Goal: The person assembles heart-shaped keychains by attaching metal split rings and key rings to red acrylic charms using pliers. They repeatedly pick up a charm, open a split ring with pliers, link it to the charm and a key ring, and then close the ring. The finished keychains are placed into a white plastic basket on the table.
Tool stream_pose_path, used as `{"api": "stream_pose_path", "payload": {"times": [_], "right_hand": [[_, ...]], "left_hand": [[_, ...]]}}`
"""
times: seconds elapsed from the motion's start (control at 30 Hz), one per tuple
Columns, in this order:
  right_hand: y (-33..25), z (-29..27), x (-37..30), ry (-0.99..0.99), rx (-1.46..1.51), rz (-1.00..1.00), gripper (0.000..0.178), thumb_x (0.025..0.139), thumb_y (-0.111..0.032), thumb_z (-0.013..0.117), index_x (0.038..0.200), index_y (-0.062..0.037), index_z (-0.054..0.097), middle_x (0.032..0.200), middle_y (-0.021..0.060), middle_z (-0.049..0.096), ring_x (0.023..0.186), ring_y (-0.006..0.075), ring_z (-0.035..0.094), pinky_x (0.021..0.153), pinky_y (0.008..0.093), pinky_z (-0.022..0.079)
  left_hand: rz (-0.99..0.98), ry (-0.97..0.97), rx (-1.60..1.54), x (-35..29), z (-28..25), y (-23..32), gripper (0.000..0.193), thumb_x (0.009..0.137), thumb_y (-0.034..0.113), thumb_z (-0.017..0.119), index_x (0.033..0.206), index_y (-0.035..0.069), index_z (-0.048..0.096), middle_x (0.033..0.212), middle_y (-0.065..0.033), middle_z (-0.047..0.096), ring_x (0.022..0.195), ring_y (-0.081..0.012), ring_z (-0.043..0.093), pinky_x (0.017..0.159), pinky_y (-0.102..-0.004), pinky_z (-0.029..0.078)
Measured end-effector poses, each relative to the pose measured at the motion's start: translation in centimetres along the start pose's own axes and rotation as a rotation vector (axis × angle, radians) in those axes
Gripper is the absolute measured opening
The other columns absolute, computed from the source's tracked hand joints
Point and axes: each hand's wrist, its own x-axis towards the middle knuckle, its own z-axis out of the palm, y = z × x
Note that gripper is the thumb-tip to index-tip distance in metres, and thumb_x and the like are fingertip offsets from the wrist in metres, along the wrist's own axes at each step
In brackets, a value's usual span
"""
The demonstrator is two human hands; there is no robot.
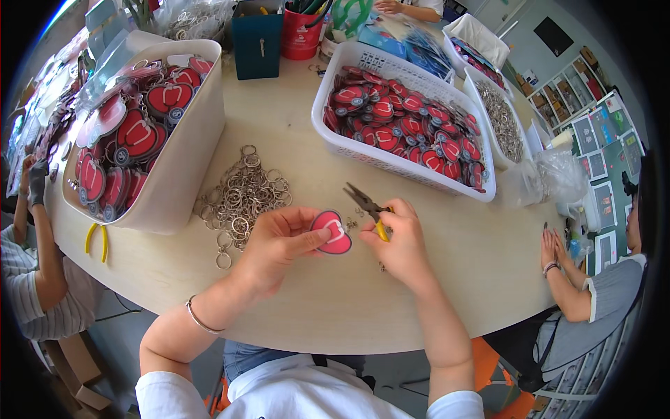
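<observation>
Between the thumb and fingers of my left hand (283, 241) is a flat red charm (332, 233) with a clear edge and a pale mark. My right hand (401, 241) is wrapped round the yellow handles of a pair of pliers (368, 201), whose dark jaws point up and to the left. A few small metal rings (352, 223) lie on the table between the two hands. Just beyond my left hand rests a heap of silvery key rings with short chains (244, 192).
A white bin (209, 133) of finished-looking red keychains stands at left, a white basket (405, 164) of red charms at back right. Beyond are a basket of metal rings (501, 119), a teal box (256, 49) and a red cup (300, 35). Other people sit left and right.
</observation>
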Motion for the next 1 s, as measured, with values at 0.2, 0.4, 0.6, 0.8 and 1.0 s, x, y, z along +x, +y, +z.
{"api": "stream_pose_path", "payload": {"times": [0.2,0.4,0.6,0.8,1.0], "right_hand": [[-3.8,-1.3,-1.0,0.033,0.514,0.068,0.009,0.080,-0.008,0.073,0.082,-0.0015,0.068,0.098,0.0061,0.055,0.087,0.0193,0.058,0.078,0.0324,0.047],[-4.7,-0.8,-1.1,0.132,0.409,-0.126,0.007,0.080,-0.005,0.072,0.083,-0.0018,0.067,0.097,0.0064,0.051,0.087,0.0196,0.056,0.077,0.0318,0.046],[-4.4,-0.5,-1.7,0.224,0.174,-0.278,0.010,0.078,-0.002,0.073,0.082,-0.0010,0.064,0.098,0.0086,0.049,0.087,0.0210,0.051,0.074,0.0325,0.044],[-4.0,-0.7,-1.6,0.299,-0.008,-0.482,0.024,0.064,0.003,0.073,0.084,-0.0037,0.063,0.099,0.0075,0.051,0.088,0.0270,0.049,0.074,0.0383,0.040],[-3.3,0.0,-2.8,0.422,-0.227,-0.717,0.030,0.061,-0.004,0.078,0.087,-0.0097,0.064,0.099,0.0038,0.051,0.088,0.0234,0.048,0.073,0.0328,0.037]], "left_hand": [[-0.184,-0.099,-0.068,-0.4,-0.2,0.3,0.019,0.086,0.009,0.068,0.102,0.000,0.064,0.092,-0.0059,0.068,0.079,-0.0116,0.067,0.061,-0.0214,0.055],[-0.268,-0.180,-0.206,-0.6,-0.2,0.7,0.024,0.089,0.011,0.064,0.108,-0.003,0.062,0.098,-0.0056,0.067,0.085,-0.0105,0.065,0.067,-0.0199,0.055],[-0.331,-0.230,-0.300,-0.6,-0.4,0.6,0.026,0.091,0.010,0.061,0.112,-0.005,0.060,0.098,-0.0064,0.066,0.087,-0.0105,0.065,0.068,-0.0202,0.056],[-0.381,-0.370,-0.461,-0.5,-0.6,0.1,0.031,0.092,0.012,0.061,0.118,-0.005,0.056,0.100,-0.0074,0.065,0.085,-0.0106,0.066,0.068,-0.0225,0.059],[-0.306,-0.268,-0.278,-1.0,0.4,-0.1,0.019,0.091,0.011,0.065,0.101,-0.001,0.056,0.096,-0.0057,0.064,0.083,-0.0106,0.065,0.066,-0.0236,0.058]]}}
